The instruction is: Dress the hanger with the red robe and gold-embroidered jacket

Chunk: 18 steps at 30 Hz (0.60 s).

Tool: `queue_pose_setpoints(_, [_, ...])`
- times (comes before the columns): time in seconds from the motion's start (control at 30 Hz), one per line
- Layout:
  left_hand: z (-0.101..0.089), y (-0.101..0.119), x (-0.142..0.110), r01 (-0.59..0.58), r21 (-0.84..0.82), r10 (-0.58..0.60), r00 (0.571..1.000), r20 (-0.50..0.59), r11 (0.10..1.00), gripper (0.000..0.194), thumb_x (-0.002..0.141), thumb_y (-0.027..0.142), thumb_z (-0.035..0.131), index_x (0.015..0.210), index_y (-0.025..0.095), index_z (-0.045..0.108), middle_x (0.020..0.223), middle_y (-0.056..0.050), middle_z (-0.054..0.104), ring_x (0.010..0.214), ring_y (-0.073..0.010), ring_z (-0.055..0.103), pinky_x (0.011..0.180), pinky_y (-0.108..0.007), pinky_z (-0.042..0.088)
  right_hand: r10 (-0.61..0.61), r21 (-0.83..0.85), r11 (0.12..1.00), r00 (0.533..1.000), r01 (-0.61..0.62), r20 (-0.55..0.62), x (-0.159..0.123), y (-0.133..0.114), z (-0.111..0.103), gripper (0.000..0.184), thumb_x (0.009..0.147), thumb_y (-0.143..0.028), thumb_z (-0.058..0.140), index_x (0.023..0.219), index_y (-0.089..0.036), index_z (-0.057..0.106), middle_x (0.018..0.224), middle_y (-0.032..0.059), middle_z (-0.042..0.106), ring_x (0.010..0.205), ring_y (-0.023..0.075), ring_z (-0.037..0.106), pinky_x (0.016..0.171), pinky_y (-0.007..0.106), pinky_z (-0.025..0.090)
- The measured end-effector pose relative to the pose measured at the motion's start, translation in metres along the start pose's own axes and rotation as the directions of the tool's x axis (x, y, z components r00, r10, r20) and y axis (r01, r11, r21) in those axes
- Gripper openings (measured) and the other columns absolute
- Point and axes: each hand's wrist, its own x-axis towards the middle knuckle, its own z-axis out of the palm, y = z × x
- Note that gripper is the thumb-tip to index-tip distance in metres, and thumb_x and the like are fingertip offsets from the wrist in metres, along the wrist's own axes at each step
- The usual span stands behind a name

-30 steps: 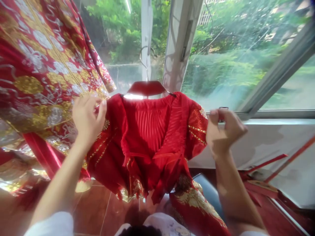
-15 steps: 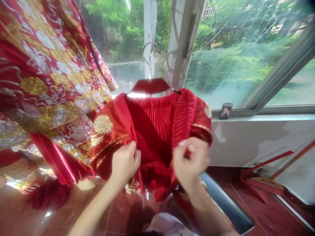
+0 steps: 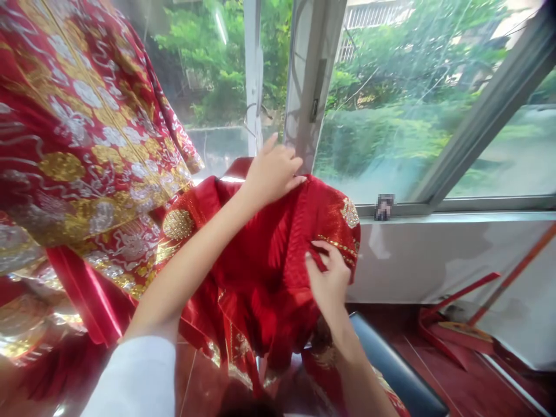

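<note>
A red jacket (image 3: 269, 255) with a pleated lining and gold-embroidered sleeves hangs in front of me on a hanger (image 3: 237, 168) with a dark red top. My left hand (image 3: 275, 174) reaches across to the collar by the hanger's right end. Its thumb and forefinger close at the collar edge, and the hand hides that end of the hanger. Lower down, my right hand (image 3: 330, 269) pinches the jacket's right front edge beside the gold-trimmed sleeve. Gold-trimmed panels dangle below the jacket.
A large red robe (image 3: 108, 127) with gold and silver embroidery hangs close on the left. Windows (image 3: 391, 116) stand behind, with a small blurred object (image 3: 384, 207) on the sill. A black bench (image 3: 391, 365) and a red-handled broom (image 3: 464, 336) are at the lower right.
My left hand has left the jacket's left front edge and moved up and right to the collar. My right hand remains at the right front edge. The jacket front hangs less spread.
</note>
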Motion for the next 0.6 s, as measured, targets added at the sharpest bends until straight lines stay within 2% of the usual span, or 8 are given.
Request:
queue_pose_setpoints(0.1, [0.009, -0.001, 0.024, -0.001, -0.003, 0.002, 0.984, 0.181, 1.0, 0.043, 0.095, 0.043, 0.044, 0.099, 0.014, 0.075, 0.091, -0.014, 0.072, 0.095, -0.0289, 0.064, 0.088, -0.042, 0.039, -0.102, -0.146, 0.986, 0.985, 0.081, -0.142, 0.022, -0.01, -0.05, 0.017, 0.078, -0.04, 0.058, 0.085, -0.028, 0.068, 0.085, 0.0063, 0.074, 0.077, 0.0293, 0.07, 0.074, 0.044, 0.054])
queue_pose_setpoints(0.17, [0.01, 0.002, 0.028, 0.026, -0.002, -0.025, 0.976, 0.215, 1.0, 0.046, 0.092, 0.05, 0.05, 0.097, 0.012, 0.075, 0.09, -0.015, 0.072, 0.093, -0.0312, 0.065, 0.082, -0.041, 0.041, -0.19, -0.348, 0.933, 0.947, 0.092, -0.258, 0.045, -0.021, -0.083, 0.021, 0.077, -0.04, 0.057, 0.085, -0.026, 0.07, 0.079, 0.0066, 0.072, 0.07, 0.0287, 0.067, 0.07, 0.043, 0.051])
queue_pose_setpoints(0.2, [0.011, 0.004, 0.029, 0.04, -0.002, -0.038, 0.976, 0.212, 0.999, 0.047, 0.088, 0.052, 0.055, 0.097, 0.011, 0.075, 0.09, -0.015, 0.072, 0.092, -0.0318, 0.065, 0.081, -0.04, 0.041, -0.249, -0.46, 0.882, 0.928, 0.1, -0.276, 0.058, -0.027, -0.096, 0.023, 0.077, -0.039, 0.055, 0.087, -0.025, 0.07, 0.081, 0.0082, 0.072, 0.072, 0.0289, 0.066, 0.07, 0.043, 0.049])
queue_pose_setpoints(0.27, [0.015, 0.008, 0.033, 0.065, -0.009, -0.062, 0.98, 0.187, 0.998, 0.043, 0.081, 0.051, 0.064, 0.097, 0.012, 0.075, 0.089, -0.015, 0.072, 0.09, -0.0321, 0.065, 0.078, -0.039, 0.041, -0.349, -0.626, 0.763, 0.918, 0.16, -0.191, 0.081, -0.039, -0.109, 0.026, 0.077, -0.034, 0.048, 0.088, -0.021, 0.068, 0.089, 0.0129, 0.07, 0.083, 0.0304, 0.065, 0.075, 0.043, 0.048])
queue_pose_setpoints(0.33, [0.022, 0.012, 0.038, 0.09, -0.032, -0.084, 0.985, 0.153, 0.995, 0.036, 0.078, 0.044, 0.069, 0.096, 0.014, 0.075, 0.088, -0.014, 0.072, 0.089, -0.0311, 0.065, 0.079, -0.039, 0.04, -0.361, -0.671, 0.703, 0.931, 0.234, -0.053, 0.098, -0.046, -0.1, 0.028, 0.078, -0.027, 0.042, 0.093, -0.019, 0.064, 0.093, 0.0149, 0.068, 0.086, 0.0293, 0.064, 0.078, 0.042, 0.047])
queue_pose_setpoints(0.47, [0.035, 0.016, 0.041, 0.138, -0.082, -0.132, 0.988, 0.08, 0.987, 0.027, 0.078, 0.034, 0.065, 0.091, 0.013, 0.074, 0.088, -0.013, 0.071, 0.09, -0.0295, 0.063, 0.084, -0.041, 0.038, -0.184, -0.667, 0.698, 0.965, 0.261, 0.186, 0.102, -0.045, -0.05, 0.031, 0.088, -0.035, 0.045, 0.11, -0.018, 0.057, 0.096, 0.0123, 0.068, 0.078, 0.0258, 0.063, 0.072, 0.038, 0.045])
queue_pose_setpoints(0.53, [0.039, 0.017, 0.04, 0.149, -0.083, -0.144, 0.987, 0.068, 0.985, 0.026, 0.079, 0.031, 0.063, 0.092, 0.011, 0.073, 0.09, -0.013, 0.07, 0.091, -0.0292, 0.062, 0.086, -0.041, 0.037, -0.12, -0.704, 0.657, 0.959, 0.27, 0.256, 0.098, -0.039, -0.031, 0.033, 0.085, -0.04, 0.054, 0.109, -0.017, 0.055, 0.097, 0.0128, 0.068, 0.079, 0.0273, 0.062, 0.068, 0.036, 0.044])
queue_pose_setpoints(0.6, [0.04, 0.017, 0.038, 0.153, -0.089, -0.147, 0.987, 0.068, 0.984, 0.027, 0.08, 0.032, 0.063, 0.093, 0.011, 0.072, 0.09, -0.013, 0.069, 0.092, -0.0295, 0.061, 0.088, -0.042, 0.035, -0.128, -0.739, 0.61, 0.956, 0.286, 0.264, 0.096, -0.035, -0.024, 0.022, 0.085, -0.032, 0.054, 0.101, -0.017, 0.057, 0.092, 0.0134, 0.067, 0.08, 0.0275, 0.062, 0.067, 0.034, 0.043])
